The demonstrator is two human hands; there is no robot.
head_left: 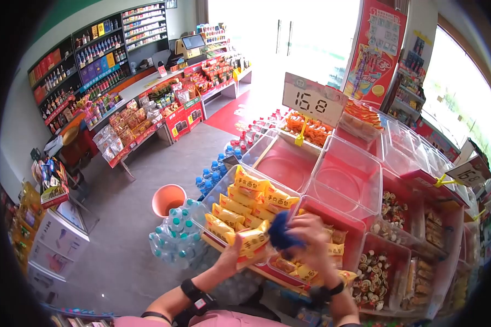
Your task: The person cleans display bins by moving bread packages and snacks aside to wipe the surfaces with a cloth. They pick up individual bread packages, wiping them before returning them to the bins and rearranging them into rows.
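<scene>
My left hand [227, 265] is closed around a yellow bread packet [253, 240] with dark printed lettering. In my right hand [309, 234], smeared by motion, is a blue cloth [283, 231], held beside the right end of that packet. Just beyond my hands, a clear bin holds several similar yellow packets [234, 203] in rows. More yellow packets [335, 249] lie in another bin under and to the right of my right hand, partly hidden by it.
Clear bins [348, 182] stand behind, under a price sign [313, 101] reading 16.8. Bins of wrapped sweets [372, 275] are on the right. Bottled water packs [180, 237] and an orange bucket [169, 200] stand on the floor at left. A counter and shelves line the back.
</scene>
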